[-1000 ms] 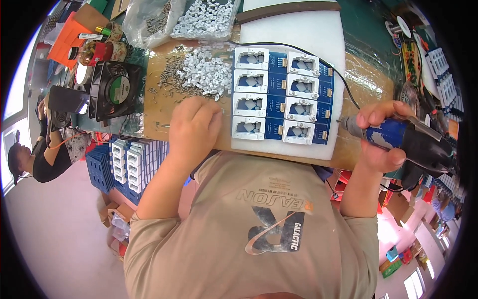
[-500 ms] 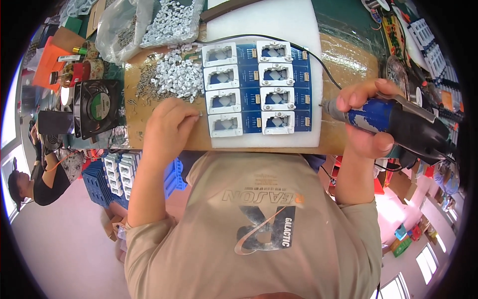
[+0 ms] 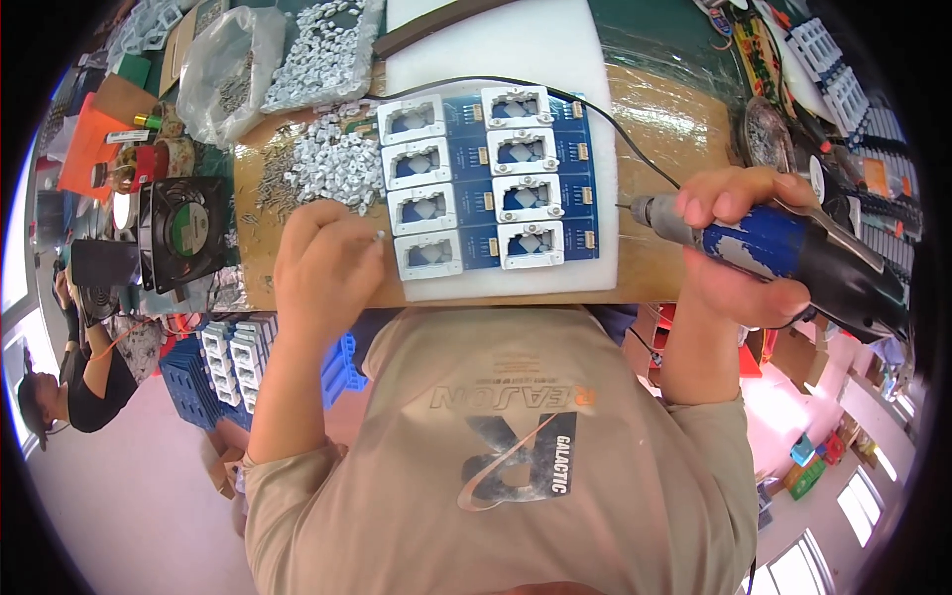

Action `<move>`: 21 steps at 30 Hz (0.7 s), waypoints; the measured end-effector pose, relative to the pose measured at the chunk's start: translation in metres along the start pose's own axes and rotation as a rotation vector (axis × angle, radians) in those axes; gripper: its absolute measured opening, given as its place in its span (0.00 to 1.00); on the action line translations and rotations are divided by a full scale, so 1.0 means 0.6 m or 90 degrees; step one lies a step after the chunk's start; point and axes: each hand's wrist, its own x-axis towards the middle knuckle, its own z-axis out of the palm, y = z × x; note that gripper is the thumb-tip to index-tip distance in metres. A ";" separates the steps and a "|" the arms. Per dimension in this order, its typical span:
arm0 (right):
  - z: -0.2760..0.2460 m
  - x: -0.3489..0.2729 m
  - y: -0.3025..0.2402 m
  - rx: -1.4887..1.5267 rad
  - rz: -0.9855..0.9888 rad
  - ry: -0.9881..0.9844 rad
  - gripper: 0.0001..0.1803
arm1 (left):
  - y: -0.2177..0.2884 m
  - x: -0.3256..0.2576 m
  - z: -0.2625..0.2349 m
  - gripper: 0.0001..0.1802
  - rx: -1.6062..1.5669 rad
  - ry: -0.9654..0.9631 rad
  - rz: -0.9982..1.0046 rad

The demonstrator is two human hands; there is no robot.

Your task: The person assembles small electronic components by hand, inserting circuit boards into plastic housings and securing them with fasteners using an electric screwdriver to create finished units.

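Note:
My left hand [image 3: 325,263] is closed in a pinch beside the left edge of the blue boards, with a small pale piece [image 3: 380,236] at its fingertips, too small to name. My right hand [image 3: 729,283] wraps round a blue and black electric screwdriver [image 3: 759,241], its bit pointing left toward the boards without touching them. Between the hands, blue circuit boards [image 3: 476,206] lie side by side, bearing two columns of white rectangular frames [image 3: 430,255]. Screws show in several frames of the right column [image 3: 531,244].
White foam [image 3: 516,283] lies under the boards. Loose white parts [image 3: 337,164] and screws [image 3: 276,180] are heaped at upper left, near a clear bag [image 3: 226,74] and a full tray [image 3: 317,59]. A black fan [image 3: 183,233] stands left. A cable [image 3: 635,134] crosses behind the boards.
The whole view has shifted slightly, so the boards appear further left. My left fingers have turned a little, still pinched. The screwdriver stays in my right hand, right of the boards.

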 end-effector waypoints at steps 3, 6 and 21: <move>0.003 0.004 -0.006 0.030 -0.016 -0.035 0.47 | 0.050 0.005 0.018 0.10 -0.070 -0.051 0.088; 0.031 0.007 -0.016 0.035 0.048 -0.100 0.44 | 0.106 0.008 0.064 0.11 -0.158 -0.036 0.118; 0.080 0.004 -0.030 0.044 0.104 -0.178 0.47 | 0.152 0.038 0.143 0.09 -0.188 -0.053 0.205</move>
